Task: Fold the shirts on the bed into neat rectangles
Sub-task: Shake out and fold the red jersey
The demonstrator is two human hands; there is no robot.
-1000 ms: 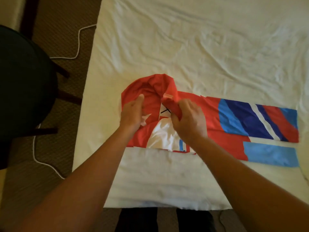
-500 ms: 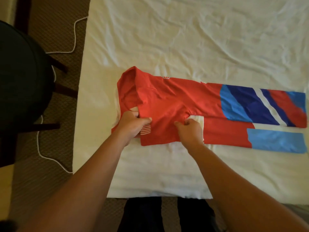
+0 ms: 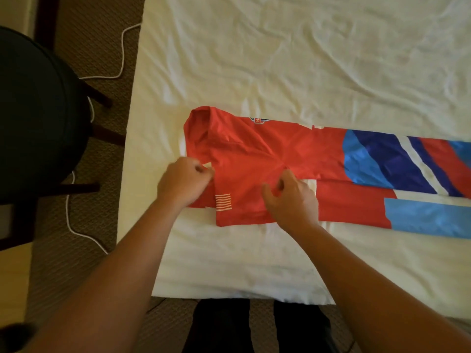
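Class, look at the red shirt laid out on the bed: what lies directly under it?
Under the red shirt with blue and white panels lies the wrinkled white bed sheet, showing all round its edges. Whatever sits beneath the shirt's own folded layers is covered.
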